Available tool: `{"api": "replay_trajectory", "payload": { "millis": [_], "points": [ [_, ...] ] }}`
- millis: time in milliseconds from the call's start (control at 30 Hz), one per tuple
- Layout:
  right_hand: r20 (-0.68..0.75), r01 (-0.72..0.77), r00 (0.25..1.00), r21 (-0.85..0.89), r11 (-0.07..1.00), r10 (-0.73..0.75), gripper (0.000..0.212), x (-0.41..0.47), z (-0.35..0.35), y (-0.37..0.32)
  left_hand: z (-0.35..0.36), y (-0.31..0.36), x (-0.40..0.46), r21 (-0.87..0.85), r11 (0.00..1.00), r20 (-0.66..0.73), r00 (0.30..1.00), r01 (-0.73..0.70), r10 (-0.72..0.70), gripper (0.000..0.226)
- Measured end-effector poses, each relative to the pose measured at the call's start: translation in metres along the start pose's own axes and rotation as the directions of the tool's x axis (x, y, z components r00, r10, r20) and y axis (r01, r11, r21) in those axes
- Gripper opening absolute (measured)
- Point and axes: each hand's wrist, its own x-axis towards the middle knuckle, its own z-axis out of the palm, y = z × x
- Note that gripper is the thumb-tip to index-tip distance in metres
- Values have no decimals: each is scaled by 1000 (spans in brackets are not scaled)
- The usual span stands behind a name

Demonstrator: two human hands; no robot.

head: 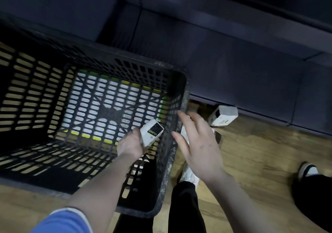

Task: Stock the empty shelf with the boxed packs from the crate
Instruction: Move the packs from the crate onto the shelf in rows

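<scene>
1. The left hand [132, 143] reaches into the black crate [172, 169] and grips a white pack [151, 133], fingers curled round its lower end.
2. The pack sticks out of that hand toward 1 o'clock, near the crate's right wall.
3. The right hand [201, 142] hovers outside the crate at 3 o'clock of the pack, fingers spread and holding nothing.
4. A second pack [223, 115] lies on the wooden floor [251, 151] at 1 o'clock of the right hand, by the shelf [251, 70] base.
5. Another box, possibly, shows partly behind the right hand; it is blurred.
</scene>
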Motion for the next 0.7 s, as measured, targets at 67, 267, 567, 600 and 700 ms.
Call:
{"api": "replay_trajectory", "payload": {
  "millis": [67, 267, 567, 600, 700],
  "points": [
    [18, -9, 1000, -15, 1000, 10, 53, -1, -7, -2, -14, -4, -7, 26, 999, -10, 1000, -28, 28, 45],
    [82, -15, 996, -41, 999, 19, 56, -7, -41, -20, -77, -16, -43, -10, 995, -35, 995, -98, 98, 67],
    [91, 6, 996, -102, 995, 3, 55, -6, -127, -66, -204, -7, -123, -66, 970, -102, 968, -236, 229, 67],
    [97, 11, 995, -109, 994, -1, 56, -6, -139, -71, -219, -5, -134, -65, 962, -113, 960, -264, 256, 67],
    [96, 29, 995, -126, 992, -17, 60, -8, -176, -90, -264, -2, -171, -59, 938, -160, 931, -342, 329, 64]
  ]
}}
